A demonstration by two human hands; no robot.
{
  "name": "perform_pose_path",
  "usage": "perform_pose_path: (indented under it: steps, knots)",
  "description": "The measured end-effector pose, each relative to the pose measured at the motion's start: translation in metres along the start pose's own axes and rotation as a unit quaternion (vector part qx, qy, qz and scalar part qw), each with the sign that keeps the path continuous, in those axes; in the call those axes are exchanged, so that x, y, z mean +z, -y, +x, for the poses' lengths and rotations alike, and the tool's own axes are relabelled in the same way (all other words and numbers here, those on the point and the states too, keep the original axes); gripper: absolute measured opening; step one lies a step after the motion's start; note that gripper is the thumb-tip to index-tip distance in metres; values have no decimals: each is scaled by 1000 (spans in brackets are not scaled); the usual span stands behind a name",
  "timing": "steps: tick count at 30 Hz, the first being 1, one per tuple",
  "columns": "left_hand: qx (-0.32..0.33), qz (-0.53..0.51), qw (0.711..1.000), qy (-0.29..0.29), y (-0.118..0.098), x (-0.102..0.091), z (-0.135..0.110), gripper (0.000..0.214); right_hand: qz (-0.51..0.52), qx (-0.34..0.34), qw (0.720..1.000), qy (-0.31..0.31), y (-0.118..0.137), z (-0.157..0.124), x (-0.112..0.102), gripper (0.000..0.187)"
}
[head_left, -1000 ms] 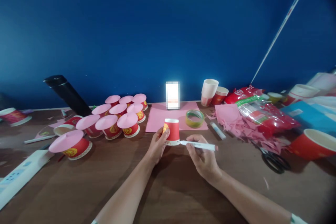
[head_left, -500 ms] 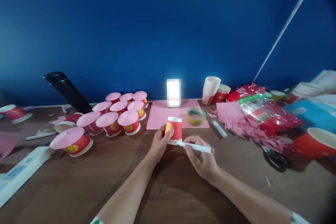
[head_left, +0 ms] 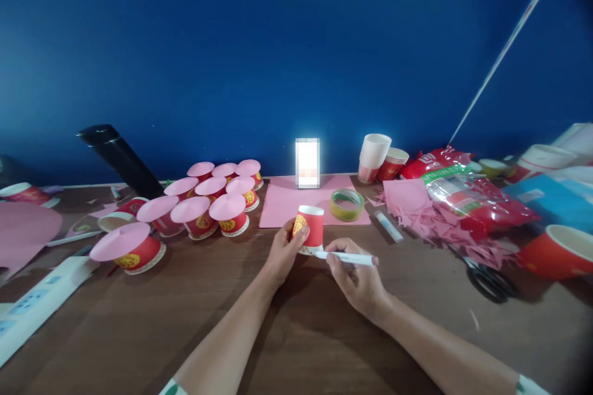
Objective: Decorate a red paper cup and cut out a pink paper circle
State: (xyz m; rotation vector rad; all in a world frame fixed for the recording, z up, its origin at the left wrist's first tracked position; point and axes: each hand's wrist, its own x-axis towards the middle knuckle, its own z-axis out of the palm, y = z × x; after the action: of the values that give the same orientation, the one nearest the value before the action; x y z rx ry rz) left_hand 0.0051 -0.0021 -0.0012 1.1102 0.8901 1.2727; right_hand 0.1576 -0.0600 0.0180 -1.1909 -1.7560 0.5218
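Head view: one red paper cup (head_left: 315, 227) with gold print and a white lower band, in front of the person, gripped between thumb and curled fingers of the left hand (head_left: 282, 254); one slim white marker (head_left: 351, 258), pinched in the nearly closed right hand (head_left: 364, 289), tip at that band. Beyond both hands, one yellow-green tape roll (head_left: 347, 216) on a flat pink paper sheet (head_left: 279, 205); right of the right hand, black-handled scissors (head_left: 486, 285).

On your left you see a black flask (head_left: 121, 160) near the blue wall (head_left: 278, 43) and, closer to you, a white power strip (head_left: 46, 301); on your right, black-handled scissors (head_left: 476, 274), a shiny red plastic bag (head_left: 488, 210) and a blue packet (head_left: 549, 200).
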Motion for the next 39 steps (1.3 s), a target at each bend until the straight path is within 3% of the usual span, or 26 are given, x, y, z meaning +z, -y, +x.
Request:
perform_pose_path:
  steps: [39]
  knots:
    - [-2, 19, 1000, 11, -4, 1, -3, 39, -22, -16, 1000, -13, 0, 1, 1, 13]
